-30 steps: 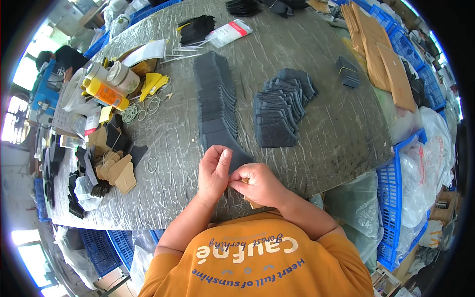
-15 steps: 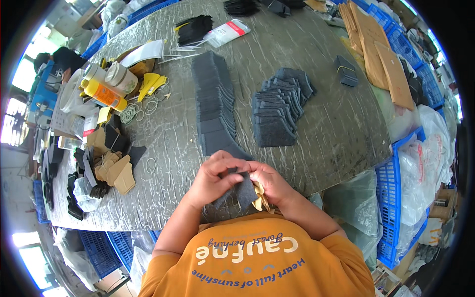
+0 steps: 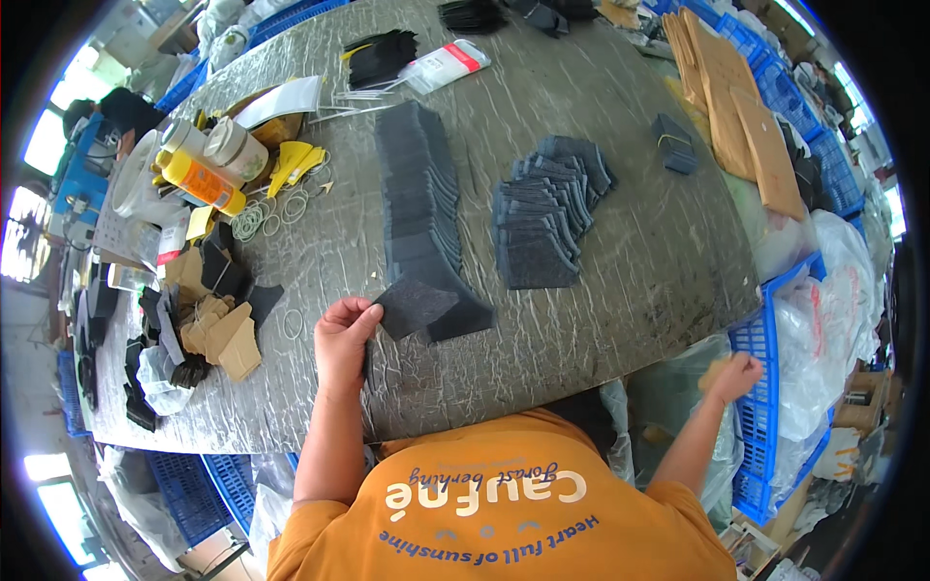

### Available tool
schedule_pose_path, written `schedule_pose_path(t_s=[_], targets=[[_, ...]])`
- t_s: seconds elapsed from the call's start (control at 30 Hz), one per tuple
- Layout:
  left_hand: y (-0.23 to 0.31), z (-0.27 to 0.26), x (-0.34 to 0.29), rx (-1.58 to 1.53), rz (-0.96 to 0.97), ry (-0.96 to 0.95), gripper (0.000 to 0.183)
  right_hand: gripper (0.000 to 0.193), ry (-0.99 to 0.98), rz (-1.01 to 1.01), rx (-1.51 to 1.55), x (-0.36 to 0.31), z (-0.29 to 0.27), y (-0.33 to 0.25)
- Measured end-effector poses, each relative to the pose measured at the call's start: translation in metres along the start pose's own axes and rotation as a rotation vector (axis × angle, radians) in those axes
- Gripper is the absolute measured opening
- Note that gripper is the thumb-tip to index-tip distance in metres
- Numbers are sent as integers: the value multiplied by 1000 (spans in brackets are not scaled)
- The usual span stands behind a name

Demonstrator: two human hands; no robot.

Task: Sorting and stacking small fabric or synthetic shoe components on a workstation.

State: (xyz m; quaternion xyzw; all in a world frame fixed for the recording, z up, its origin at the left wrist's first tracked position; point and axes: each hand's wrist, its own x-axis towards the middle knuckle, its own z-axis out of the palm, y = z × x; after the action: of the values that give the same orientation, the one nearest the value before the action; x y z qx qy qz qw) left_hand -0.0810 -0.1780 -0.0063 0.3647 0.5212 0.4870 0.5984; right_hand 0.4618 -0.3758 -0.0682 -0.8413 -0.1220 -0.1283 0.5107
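A dark grey felt-like piece (image 3: 417,306), cut with angled edges, is pinched at its left corner between the thumb and fingers of my left hand (image 3: 345,334). It lies over the front end of a long overlapping row of dark grey pieces (image 3: 415,184). Out to the right, past the table's edge, my right hand (image 3: 736,376) is closed beside a blue crate. A blurred tan paper scrap (image 3: 713,374) shows at its fingers. A second fanned stack of dark pieces (image 3: 538,228) lies right of the row.
On the left stand an orange-yellow bottle (image 3: 203,182), jars (image 3: 235,150), rubber bands (image 3: 254,221) and tan and black offcuts (image 3: 237,344). A blue crate (image 3: 756,407) with clear plastic bags (image 3: 823,320) borders the right edge. Brown paper packets (image 3: 727,97) lie far right.
My hands were together at the table's near edge, on a dark piece and crumpled tan paper. They have parted: the left moved left with the dark piece, the right swung right off the table.
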Motion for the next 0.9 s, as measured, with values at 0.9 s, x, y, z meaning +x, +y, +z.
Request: schedule_pose_path(t_s=[0.9], targets=[[-18, -23, -28, 269, -119, 19, 5, 26, -1241, -916, 554, -256, 86, -200]])
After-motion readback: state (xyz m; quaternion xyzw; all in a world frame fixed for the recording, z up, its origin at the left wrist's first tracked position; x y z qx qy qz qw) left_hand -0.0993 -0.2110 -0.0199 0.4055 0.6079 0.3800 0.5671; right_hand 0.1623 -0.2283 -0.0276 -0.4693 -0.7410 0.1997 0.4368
